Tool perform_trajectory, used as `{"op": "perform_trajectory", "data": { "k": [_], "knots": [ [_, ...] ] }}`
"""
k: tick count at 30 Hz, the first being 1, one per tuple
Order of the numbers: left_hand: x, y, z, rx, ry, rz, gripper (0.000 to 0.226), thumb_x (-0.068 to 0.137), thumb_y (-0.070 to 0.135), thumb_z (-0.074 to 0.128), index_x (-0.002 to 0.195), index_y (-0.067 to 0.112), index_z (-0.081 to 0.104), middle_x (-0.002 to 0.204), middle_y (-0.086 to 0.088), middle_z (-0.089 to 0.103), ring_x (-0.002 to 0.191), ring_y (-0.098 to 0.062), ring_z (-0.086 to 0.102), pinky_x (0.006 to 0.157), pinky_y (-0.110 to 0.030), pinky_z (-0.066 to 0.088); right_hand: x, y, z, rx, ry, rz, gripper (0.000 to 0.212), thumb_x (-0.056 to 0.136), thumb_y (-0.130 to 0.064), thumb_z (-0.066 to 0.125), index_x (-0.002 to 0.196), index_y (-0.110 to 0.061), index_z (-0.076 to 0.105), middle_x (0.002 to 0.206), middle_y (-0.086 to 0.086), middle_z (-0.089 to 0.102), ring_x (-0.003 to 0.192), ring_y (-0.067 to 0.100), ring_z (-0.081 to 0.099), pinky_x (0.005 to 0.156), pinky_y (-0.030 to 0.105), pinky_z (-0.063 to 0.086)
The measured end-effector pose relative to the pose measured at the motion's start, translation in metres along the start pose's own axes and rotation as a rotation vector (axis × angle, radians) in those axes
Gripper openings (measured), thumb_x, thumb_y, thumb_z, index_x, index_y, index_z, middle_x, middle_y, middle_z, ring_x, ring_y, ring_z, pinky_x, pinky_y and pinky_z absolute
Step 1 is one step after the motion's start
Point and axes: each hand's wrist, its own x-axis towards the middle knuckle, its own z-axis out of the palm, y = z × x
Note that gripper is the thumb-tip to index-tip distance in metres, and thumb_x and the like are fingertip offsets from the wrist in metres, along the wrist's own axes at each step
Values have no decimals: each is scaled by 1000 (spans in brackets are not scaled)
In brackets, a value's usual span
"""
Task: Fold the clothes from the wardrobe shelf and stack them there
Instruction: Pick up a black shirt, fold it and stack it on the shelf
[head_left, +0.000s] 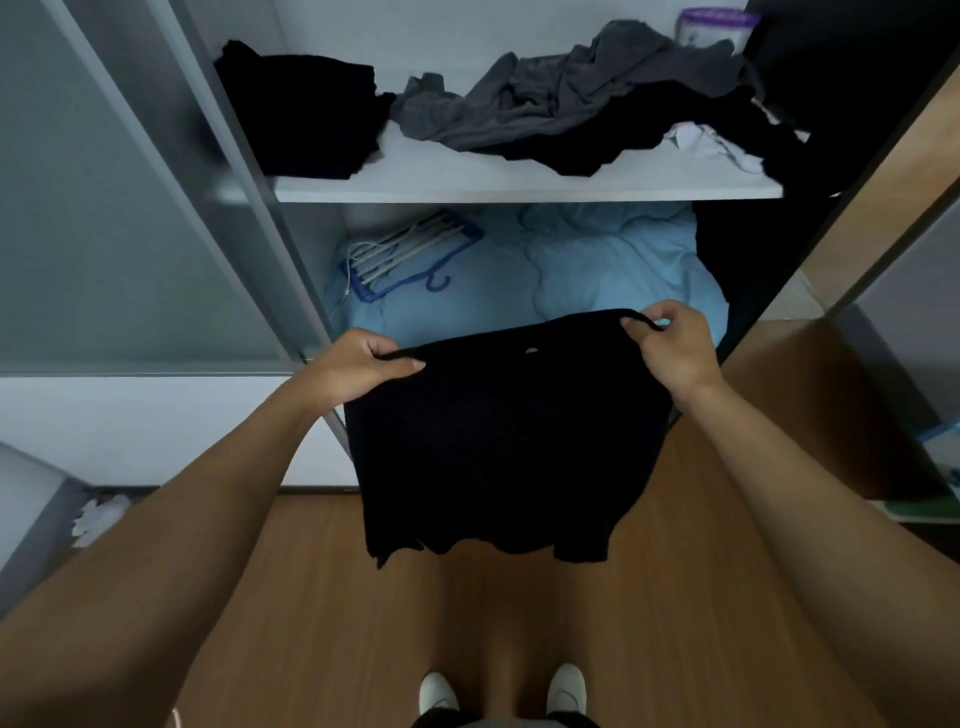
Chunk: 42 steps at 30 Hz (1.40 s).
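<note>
Frosted glass sliding door (130, 234) with a metal frame far left, partly cut off by the picture edge. White flat wardrobe shelf (519, 184), smooth laminate. At its left end, a folded black stack (306, 114), squarish, soft fabric; layers too dark to count. Mid-shelf, a grey garment (545, 88), crumpled, thin jersey look. It lies partly over a crumpled black garment (649, 130) that reaches the front edge toward the right. White cloth (701, 143) bunched at the right end, half hidden by the black one. Clear plastic bag (714, 28) with a purple top at the back right corner, contents unreadable.

Below the shelf: blue plastic multi-bar hanger (410, 254) lying on a light blue quilt (597, 260), puffy and wrinkled.

In front of the wardrobe, left hand (363, 364) pinches the top left corner of the black top (504, 431), thumb over the edge and fingers curled behind. Right hand (675, 348) pinches the top right corner the same way, fingers curled tight on the hem. The top hangs flat between both hands, clear of the shelf, matte knit; bottom edge wavy, a small pale mark near the top edge. Details of its cut are lost in the dark.

Wood-grain floor (519, 623) underneath; two white shoes (439, 691) at the bottom edge.
</note>
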Motion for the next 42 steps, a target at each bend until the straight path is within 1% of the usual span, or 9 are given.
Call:
{"op": "perform_trajectory", "data": {
  "k": [6,13,16,21,25,29,33,36,42],
  "knots": [
    [-2,26,42,-358,3,-231,24,89,37,71,95,15,77,89,-5,79,81,-20,76,61,-19,55,-24,8,16,35,-84,210,32,97,-29,54,93,0,66,94,22,71,88,37,69,83,47,55],
    [-11,54,99,-559,11,-266,33,92,39,70,104,8,73,95,-11,78,77,-20,75,66,-27,61,-63,3,53,350,-74,300,27,100,-23,55,111,0,66,107,16,71,96,27,69,91,42,55],
    [-13,62,116,-511,26,-189,34,98,36,62,107,6,73,100,-12,77,89,-24,74,79,-30,58,-76,-5,64,350,-113,174,19,99,-19,57,113,-9,66,109,9,72,102,20,69,93,32,55],
    [-18,71,132,-290,61,-68,43,103,41,49,75,10,61,59,-2,54,47,-11,49,42,-21,32,-86,-10,68,170,-229,5,7,97,-12,59,101,-6,61,99,18,69,92,29,69,79,39,58],
    [-15,71,129,-267,108,-82,51,104,45,44,70,10,59,65,-5,56,59,-12,53,59,-26,39,-89,-12,60,78,-342,-48,11,98,-12,57,107,-7,61,91,18,71,75,21,69,56,30,56],
    [-14,67,122,-386,89,-86,53,104,45,44,106,1,74,100,-12,76,94,-21,72,90,-23,52,-95,-9,50,-46,-416,-192,30,99,-5,51,124,-16,64,102,6,71,92,21,68,84,36,56],
    [-15,68,120,-451,75,-46,48,104,42,46,95,3,74,94,-11,76,87,-21,73,88,-28,56,-103,-3,49,-218,-383,-406,28,97,-3,54,123,-5,65,101,12,65,96,22,60,91,36,48],
    [-17,74,123,-343,92,21,41,104,33,50,76,6,61,69,-6,62,71,-23,55,75,-33,45,-99,-10,51,-96,-238,-326,16,94,-14,63,106,-8,71,92,6,67,90,21,63,83,30,49],
    [-21,83,124,-276,67,66,59,104,36,48,94,-19,66,92,-34,69,77,-31,66,80,-41,56,-86,-15,45,75,-151,-135,4,90,-9,65,89,-12,64,79,3,64,80,25,69,75,43,60]
  ]
}}
